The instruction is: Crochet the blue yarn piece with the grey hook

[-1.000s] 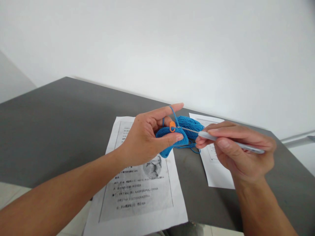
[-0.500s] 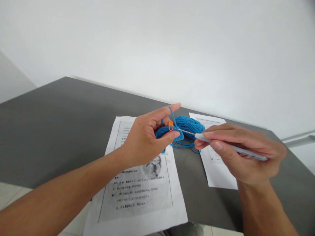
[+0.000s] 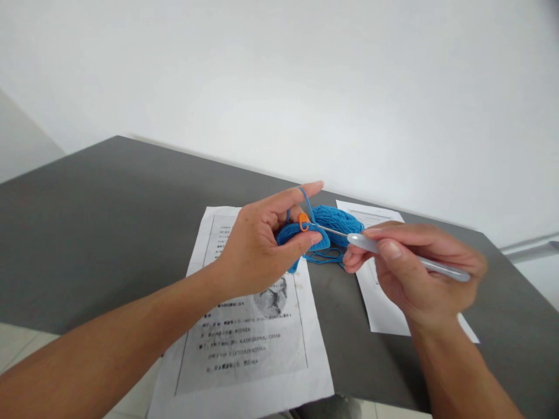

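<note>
My left hand (image 3: 262, 244) pinches a blue crochet piece (image 3: 292, 234) between thumb and fingers, with blue yarn looped over its raised index finger. An orange stitch marker (image 3: 303, 222) hangs on the piece's top edge. My right hand (image 3: 414, 270) grips a crochet hook (image 3: 410, 258) with a pale grey handle; its thin metal tip reaches into the piece beside the marker. A ball of blue yarn (image 3: 338, 220) lies on the table just behind both hands, with loose strands trailing below it.
A dark grey table (image 3: 109, 221) carries two printed paper sheets: one (image 3: 244, 343) under my left wrist, another (image 3: 384, 302) under my right hand. A white wall rises behind the table. The table's near edge runs below the sheets.
My right hand has shifted slightly and rolled at the wrist, with the hook tip staying at the marker. The left hand and the crochet piece have barely moved.
</note>
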`<state>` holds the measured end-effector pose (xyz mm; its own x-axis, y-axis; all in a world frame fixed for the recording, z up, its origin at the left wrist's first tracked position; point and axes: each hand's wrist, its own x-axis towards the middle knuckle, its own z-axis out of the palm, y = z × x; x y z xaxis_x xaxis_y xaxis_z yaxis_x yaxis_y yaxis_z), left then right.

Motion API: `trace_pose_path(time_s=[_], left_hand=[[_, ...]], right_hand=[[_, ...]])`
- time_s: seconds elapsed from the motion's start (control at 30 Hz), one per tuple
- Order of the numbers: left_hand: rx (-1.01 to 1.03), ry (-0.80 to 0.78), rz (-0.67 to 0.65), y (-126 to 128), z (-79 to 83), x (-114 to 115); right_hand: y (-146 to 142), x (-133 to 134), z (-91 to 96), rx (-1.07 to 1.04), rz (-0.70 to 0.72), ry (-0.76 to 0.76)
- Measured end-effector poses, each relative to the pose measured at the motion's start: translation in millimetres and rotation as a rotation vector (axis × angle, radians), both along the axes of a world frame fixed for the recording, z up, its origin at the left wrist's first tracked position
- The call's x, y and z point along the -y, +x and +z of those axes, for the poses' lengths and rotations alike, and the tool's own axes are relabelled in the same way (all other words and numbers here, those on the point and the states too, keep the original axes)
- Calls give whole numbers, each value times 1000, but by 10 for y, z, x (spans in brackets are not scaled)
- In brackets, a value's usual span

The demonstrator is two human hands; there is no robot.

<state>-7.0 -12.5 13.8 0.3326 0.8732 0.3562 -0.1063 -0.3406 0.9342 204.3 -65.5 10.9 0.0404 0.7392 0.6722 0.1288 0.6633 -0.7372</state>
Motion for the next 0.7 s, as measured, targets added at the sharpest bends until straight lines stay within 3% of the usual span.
trace_pose_path(time_s=[0.13, 0.3, 0.43, 0.6, 0.7], left_hand=[[38, -96, -29, 4, 54, 10], [76, -185, -14, -3, 82, 7], [102, -234, -52, 5, 68, -12], [177, -317, -124, 24, 40, -57], [258, -406, -198, 19, 16, -82]], right_hand=[[-125, -77, -67, -193, 99, -83], [-202, -104, -145, -201, 118, -77], [-193, -61, -198, -89, 3, -26], [-203, -13, -185, 275, -214, 202], [-219, -12, -191, 242, -231, 205]])
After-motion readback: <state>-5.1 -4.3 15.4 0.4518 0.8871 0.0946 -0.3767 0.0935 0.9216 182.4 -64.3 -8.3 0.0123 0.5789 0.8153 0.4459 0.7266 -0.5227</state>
